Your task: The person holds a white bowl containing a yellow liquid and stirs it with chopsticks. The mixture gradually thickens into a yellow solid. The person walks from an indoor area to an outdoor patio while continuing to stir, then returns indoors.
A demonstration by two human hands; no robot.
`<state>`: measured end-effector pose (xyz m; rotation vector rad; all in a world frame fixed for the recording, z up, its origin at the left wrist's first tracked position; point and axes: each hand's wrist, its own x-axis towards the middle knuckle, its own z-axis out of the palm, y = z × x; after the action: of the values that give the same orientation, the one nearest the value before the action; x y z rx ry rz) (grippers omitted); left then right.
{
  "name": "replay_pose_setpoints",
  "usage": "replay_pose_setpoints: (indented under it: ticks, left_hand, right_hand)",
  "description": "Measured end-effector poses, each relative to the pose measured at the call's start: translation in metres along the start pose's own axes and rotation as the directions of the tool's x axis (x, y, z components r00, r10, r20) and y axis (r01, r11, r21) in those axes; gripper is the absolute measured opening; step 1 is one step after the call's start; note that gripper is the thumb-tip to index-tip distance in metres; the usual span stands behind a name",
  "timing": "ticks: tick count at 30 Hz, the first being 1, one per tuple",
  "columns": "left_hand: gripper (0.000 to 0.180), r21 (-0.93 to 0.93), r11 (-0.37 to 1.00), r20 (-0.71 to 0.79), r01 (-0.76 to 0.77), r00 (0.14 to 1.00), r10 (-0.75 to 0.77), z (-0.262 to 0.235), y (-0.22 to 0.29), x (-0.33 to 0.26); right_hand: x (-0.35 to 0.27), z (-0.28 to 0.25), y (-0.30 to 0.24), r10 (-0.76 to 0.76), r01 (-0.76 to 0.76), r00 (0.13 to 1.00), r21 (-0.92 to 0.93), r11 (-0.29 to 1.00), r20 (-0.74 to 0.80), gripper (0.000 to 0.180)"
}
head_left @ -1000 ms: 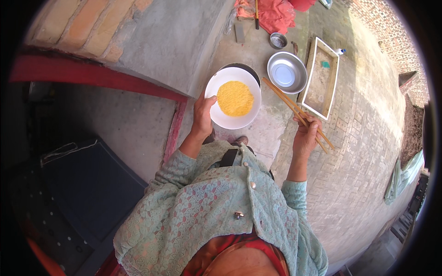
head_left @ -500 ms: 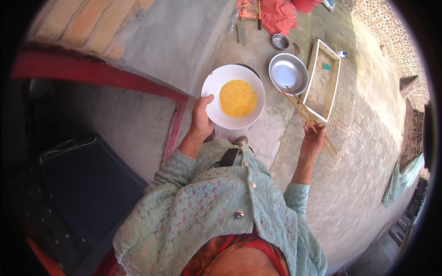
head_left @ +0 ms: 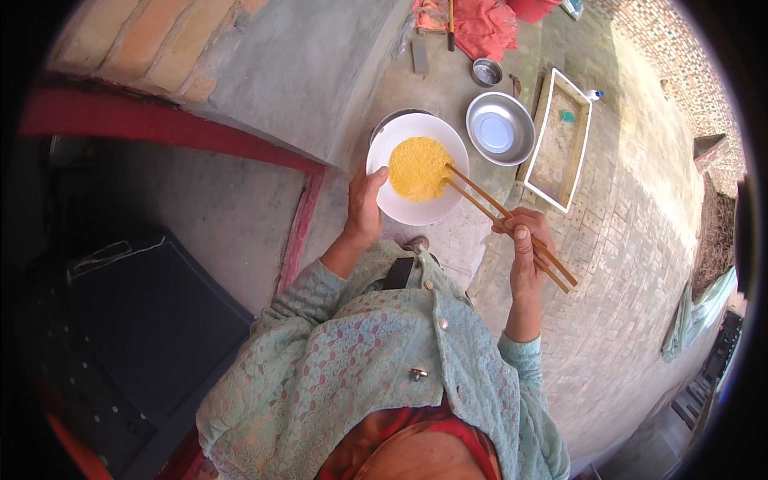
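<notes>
My left hand grips the left rim of a white bowl, thumb on the inside and fingers beneath, out of sight. Yellow coarse grains that look like cornmeal lie in the middle of the bowl. A pair of wooden chopsticks is held in my right hand, fingers closed around them. Their tips are in the right side of the grains, slightly apart. Behind the white bowl, the rim of a dark round pan or pot shows in part.
A metal basin stands on the ground to the right, with a small metal bowl beyond it. Further right lies a long white-rimmed trough. Red cloth or plastic lies at the far end. A red door frame is on the left.
My right hand has swung the chopsticks left, from over the metal basin into the yellow grains. The white bowl in my left hand has shifted slightly right.
</notes>
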<state>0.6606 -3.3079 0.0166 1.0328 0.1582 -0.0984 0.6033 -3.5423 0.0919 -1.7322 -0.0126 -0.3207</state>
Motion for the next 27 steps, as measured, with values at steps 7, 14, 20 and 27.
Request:
replay_pose_setpoints:
  ticks: [7,14,20,27]
  left_hand:
    - [0.041,-0.028,0.995,0.022,0.092,0.996,-0.091,0.006,0.007,-0.004]
    - [0.045,-0.068,0.997,0.021,0.038,0.999,-0.036,0.01,0.027,-0.004]
    - [0.046,-0.068,0.997,0.03,0.019,0.999,-0.017,0.007,0.03,-0.002]
    - [0.046,-0.021,1.0,0.046,-0.021,0.999,0.022,-0.007,0.028,-0.001]
  right_hand:
    - [-0.001,0.023,0.005,-0.02,-0.008,0.98,0.14,0.99,0.197,0.026]
    - [-0.003,-0.007,-0.004,-0.037,0.01,0.991,0.205,0.979,0.13,0.029]
    - [0.007,0.007,-0.002,-0.038,0.034,0.996,0.047,0.998,0.083,0.028]
    - [-0.007,0.01,-0.01,-0.06,0.006,0.95,0.175,0.985,0.307,0.029]
